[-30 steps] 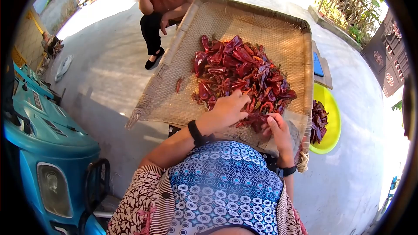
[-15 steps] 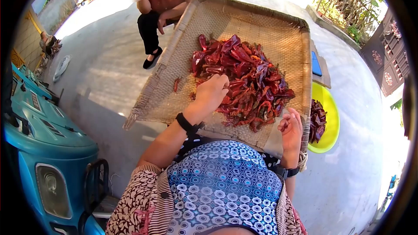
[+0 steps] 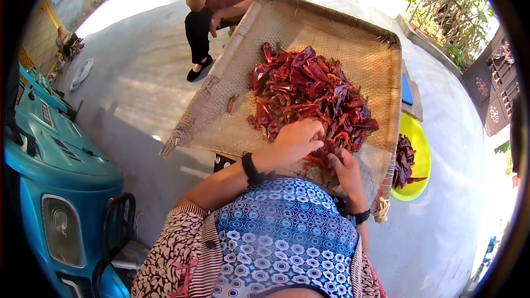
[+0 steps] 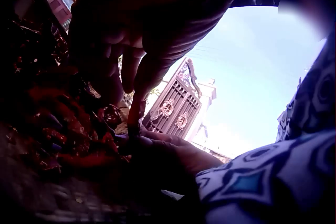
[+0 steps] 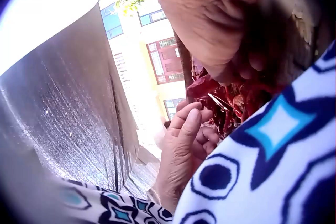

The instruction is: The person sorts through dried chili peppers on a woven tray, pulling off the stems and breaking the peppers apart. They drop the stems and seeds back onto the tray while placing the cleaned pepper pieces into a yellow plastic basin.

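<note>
On the left of the woven tray [image 3: 237, 63], a stray pepper [image 3: 231, 104], set apart from the pepper heap [image 3: 312, 80], could have been overlooked. By the heap's near edge, the left hand [image 3: 298, 139] was curled and the right hand [image 3: 349, 174] half bent; whether a pepper was gripped by either could not be told. If pinched too hard, dry-looking skins could have been crushed and scattered.

Dried red peppers [image 3: 314, 85], glossy, wrinkled and dark, lie heaped at all angles in a woven tray [image 3: 342, 30]. One small pepper [image 3: 231, 104] lies apart, left of the heap. The left hand [image 3: 298, 139] and right hand [image 3: 349, 172] meet at the heap's near edge, fingers bent; whether they grip a pepper is unclear.
</note>
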Tool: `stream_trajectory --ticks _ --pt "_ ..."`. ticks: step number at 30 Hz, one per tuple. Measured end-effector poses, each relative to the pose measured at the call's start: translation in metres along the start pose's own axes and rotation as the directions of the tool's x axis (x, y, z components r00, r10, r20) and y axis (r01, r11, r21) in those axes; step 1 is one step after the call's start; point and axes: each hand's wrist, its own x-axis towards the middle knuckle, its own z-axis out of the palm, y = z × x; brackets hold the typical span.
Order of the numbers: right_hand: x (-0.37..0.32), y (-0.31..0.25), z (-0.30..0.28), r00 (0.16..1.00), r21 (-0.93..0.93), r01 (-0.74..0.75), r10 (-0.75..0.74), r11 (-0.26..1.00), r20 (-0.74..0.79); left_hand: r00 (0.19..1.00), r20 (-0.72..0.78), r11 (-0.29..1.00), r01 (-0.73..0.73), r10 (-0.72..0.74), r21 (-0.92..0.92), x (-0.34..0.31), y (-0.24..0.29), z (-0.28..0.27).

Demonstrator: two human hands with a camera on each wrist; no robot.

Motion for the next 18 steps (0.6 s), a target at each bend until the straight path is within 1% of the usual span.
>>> stream_trajectory --ticks 1,2,3,4,5,7,8,9,10,11,14,15,17,18 --pt "0.000 -0.001 -0.002 0.997 -0.039 0.033 -0.036 0.999 -0.069 0.994 -0.059 0.992 0.100 -0.096 0.072 0.002 0.000 -0.007" --pt "0.000 -0.003 -0.005 0.995 0.004 -0.005 0.005 1.000 -0.104 0.982 -0.179 0.985 0.090 -0.064 0.144 0.002 -0.013 -0.011" --pt "0.001 -0.004 -0.012 0.989 0.048 -0.040 0.046 0.998 -0.139 0.959 -0.265 0.959 0.162 -0.098 0.232 0.004 -0.026 -0.016" --pt "0.000 -0.003 -0.020 0.981 0.094 -0.073 0.088 0.993 -0.173 0.937 -0.306 0.915 0.262 -0.166 0.307 0.002 -0.031 -0.028" --pt "0.001 0.001 -0.029 0.973 0.107 -0.016 0.040 0.994 -0.225 0.921 -0.322 0.844 0.346 -0.221 0.409 0.002 -0.047 -0.037" --pt "-0.001 0.006 -0.051 0.937 0.294 0.089 0.021 0.952 -0.350 0.853 -0.394 0.685 0.514 -0.343 0.516 0.004 -0.077 -0.047" --pt "-0.001 0.008 -0.061 0.912 0.378 0.149 0.021 0.914 -0.410 0.852 -0.373 0.685 0.519 -0.367 0.511 0.003 -0.087 -0.051" --pt "-0.001 0.008 -0.070 0.886 0.571 0.245 0.058 0.784 -0.460 0.851 -0.350 0.684 0.524 -0.392 0.507 0.001 -0.092 -0.055" --pt "-0.002 0.008 -0.080 0.860 0.720 0.341 0.108 0.605 -0.498 0.848 -0.326 0.683 0.530 -0.417 0.503 0.001 -0.087 -0.061" --pt "-0.003 0.016 -0.090 0.860 0.748 0.337 0.135 0.572 -0.491 0.816 -0.228 0.682 0.572 -0.532 0.456 0.004 -0.081 -0.067" --pt "-0.006 0.028 -0.088 0.867 0.715 0.227 0.196 0.661 -0.458 0.818 -0.180 0.719 0.568 -0.546 0.401 0.002 -0.091 -0.063" --pt "-0.009 0.022 -0.078 0.876 0.707 0.190 0.207 0.682 -0.435 0.819 -0.210 0.728 0.572 -0.534 0.377 0.001 -0.096 -0.061" --pt "-0.007 0.025 -0.064 0.905 0.606 0.147 0.142 0.782 -0.402 0.817 -0.271 0.747 0.576 -0.509 0.332 0.001 -0.106 -0.056" --pt "-0.007 0.024 -0.056 0.917 0.550 0.127 0.113 0.825 -0.381 0.833 -0.224 0.750 0.553 -0.506 0.363 0.001 -0.109 -0.057"
